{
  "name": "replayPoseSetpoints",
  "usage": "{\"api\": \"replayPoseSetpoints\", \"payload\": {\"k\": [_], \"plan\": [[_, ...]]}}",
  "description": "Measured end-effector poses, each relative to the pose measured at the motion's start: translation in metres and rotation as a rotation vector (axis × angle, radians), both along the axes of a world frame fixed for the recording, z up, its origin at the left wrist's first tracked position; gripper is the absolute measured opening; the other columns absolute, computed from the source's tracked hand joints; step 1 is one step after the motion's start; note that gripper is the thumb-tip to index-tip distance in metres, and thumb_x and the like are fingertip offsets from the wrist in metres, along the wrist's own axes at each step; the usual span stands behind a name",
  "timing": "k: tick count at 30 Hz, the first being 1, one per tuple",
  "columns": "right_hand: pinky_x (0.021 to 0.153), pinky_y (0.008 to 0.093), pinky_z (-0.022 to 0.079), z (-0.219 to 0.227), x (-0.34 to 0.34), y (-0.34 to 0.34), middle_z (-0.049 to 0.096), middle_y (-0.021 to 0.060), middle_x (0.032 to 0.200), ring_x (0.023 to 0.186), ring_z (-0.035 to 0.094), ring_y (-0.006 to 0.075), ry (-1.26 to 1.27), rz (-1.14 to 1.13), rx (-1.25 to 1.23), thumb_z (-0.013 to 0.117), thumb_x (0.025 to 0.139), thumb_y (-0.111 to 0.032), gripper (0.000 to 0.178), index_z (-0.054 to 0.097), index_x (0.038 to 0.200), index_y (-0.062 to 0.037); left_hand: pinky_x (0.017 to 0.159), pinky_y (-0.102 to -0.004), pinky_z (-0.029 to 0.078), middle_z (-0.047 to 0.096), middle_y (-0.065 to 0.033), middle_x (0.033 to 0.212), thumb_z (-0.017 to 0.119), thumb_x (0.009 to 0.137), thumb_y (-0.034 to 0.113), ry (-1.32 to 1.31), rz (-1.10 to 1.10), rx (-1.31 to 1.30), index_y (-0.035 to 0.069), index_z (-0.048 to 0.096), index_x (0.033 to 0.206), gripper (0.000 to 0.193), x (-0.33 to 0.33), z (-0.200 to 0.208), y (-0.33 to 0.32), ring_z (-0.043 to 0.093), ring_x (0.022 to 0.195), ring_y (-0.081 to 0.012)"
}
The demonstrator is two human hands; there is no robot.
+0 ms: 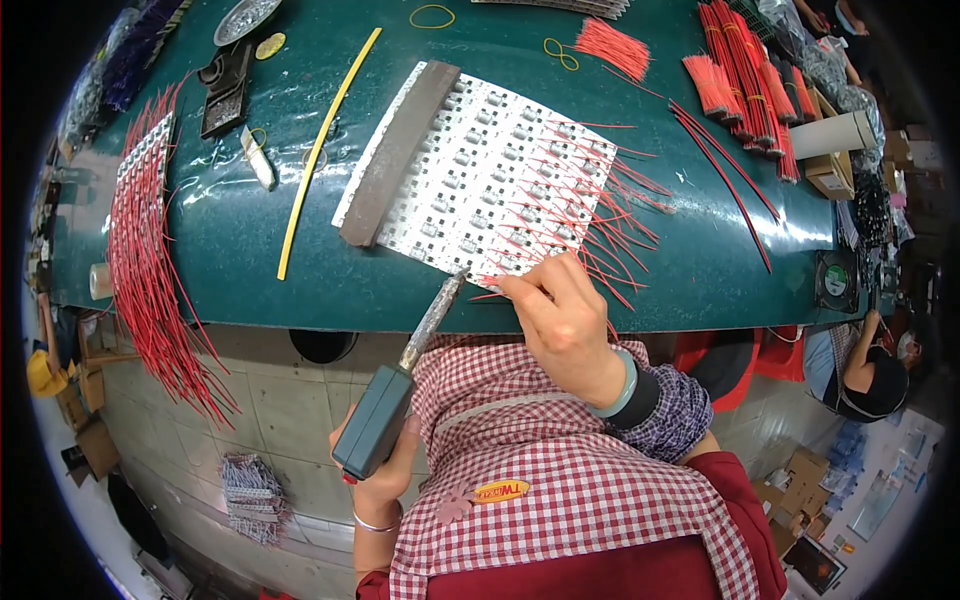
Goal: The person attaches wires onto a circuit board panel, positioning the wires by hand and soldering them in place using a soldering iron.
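R hand (570, 325) pinched, thumb + index on a red wire end at the near edge of the white PCB panel (475, 175); panel runs off to its 11 o'c. L hand (392, 462), at 8 o'c, wrapped round the soldering iron (378, 420); tip points to 1 o'c, just beside R fingertips at panel's near edge; can't tell if it touches.

Panel's near corner sits close to the table edge (690, 328). Green tabletop (235, 265) shows at 3 o'c, and at 9 o'c btwn yellow strip (327, 155) and wired boards (142, 215).

In the way: red wire fringe (605, 225) sticking out past panel's right side, 12–1 o'c; dark bar (402, 155) lying across panel's left end, 10–11 o'c. Further out: loose red wires (730, 185) 1–2 o'c, red wire bundles (740, 75) 1 o'c, knife (258, 160) + black tray (228, 90) approx 10 o'c.
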State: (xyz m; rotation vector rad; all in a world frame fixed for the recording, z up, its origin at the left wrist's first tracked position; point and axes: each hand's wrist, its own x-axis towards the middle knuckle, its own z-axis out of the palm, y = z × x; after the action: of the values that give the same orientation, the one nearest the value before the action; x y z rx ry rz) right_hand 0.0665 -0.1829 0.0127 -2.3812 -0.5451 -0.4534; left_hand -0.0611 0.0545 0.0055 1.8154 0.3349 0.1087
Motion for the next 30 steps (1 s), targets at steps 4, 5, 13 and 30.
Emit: {"api": "replayPoseSetpoints", "payload": {"k": [4, 5, 13, 30], "plan": [[0.059, 0.0365, 0.045, 0.011, -0.007, 0.001, 0.056, 0.0066, 0.075, 0.071, 0.056, 0.0247, -0.078, -0.023, 0.008, 0.075, 0.071, 0.010, 0.032, 0.075, 0.102, 0.0001, 0.061, -0.0285, 0.051, 0.070, -0.0120, 0.084, 0.080, 0.078, 0.000, -0.005, 0.015, -0.005, -0.006, 0.072, 0.097, 0.022, 0.001, 0.002, -0.001, 0.064, 0.067, -0.0185], [0.059, 0.0365, 0.045, 0.011, -0.009, 0.003, 0.056, 0.0066, 0.075, 0.071, 0.056, 0.0247, -0.078, -0.021, 0.008, 0.075, 0.071, 0.010, 0.032, 0.075, 0.102, 0.0001, 0.062, -0.0286, 0.051, 0.070, -0.0123, 0.084, 0.080, 0.078, 0.000, -0.025, 0.021, -0.008, -0.006, 0.072, 0.097, 0.022, 0.001, 0.001, -0.002, 0.065, 0.067, -0.0188], [0.056, 0.0358, 0.044, -0.008, -0.010, 0.010, 0.054, 0.0060, 0.074, 0.068, 0.054, 0.0243, -0.071, 0.023, 0.005, 0.077, 0.069, 0.009, 0.033, 0.075, 0.101, 0.0019, 0.063, -0.0290, 0.052, 0.070, -0.0126, 0.085, 0.079, 0.076, -0.002, -0.039, 0.009, 0.030, -0.007, 0.072, 0.098, 0.024, -0.002, -0.004, 0.000, 0.065, 0.068, -0.0190], [0.056, 0.0363, 0.045, -0.006, -0.010, 0.012, 0.052, 0.0064, 0.074, 0.069, 0.053, 0.0242, -0.047, 0.029, -0.019, 0.076, 0.071, 0.007, 0.029, 0.074, 0.099, 0.0016, 0.059, -0.0317, 0.052, 0.068, -0.0150, 0.085, 0.075, 0.072, -0.004, -0.045, -0.199, 0.185, -0.005, 0.070, 0.090, 0.018, 0.006, 0.003, 0.006, 0.066, 0.064, -0.0282]]}}
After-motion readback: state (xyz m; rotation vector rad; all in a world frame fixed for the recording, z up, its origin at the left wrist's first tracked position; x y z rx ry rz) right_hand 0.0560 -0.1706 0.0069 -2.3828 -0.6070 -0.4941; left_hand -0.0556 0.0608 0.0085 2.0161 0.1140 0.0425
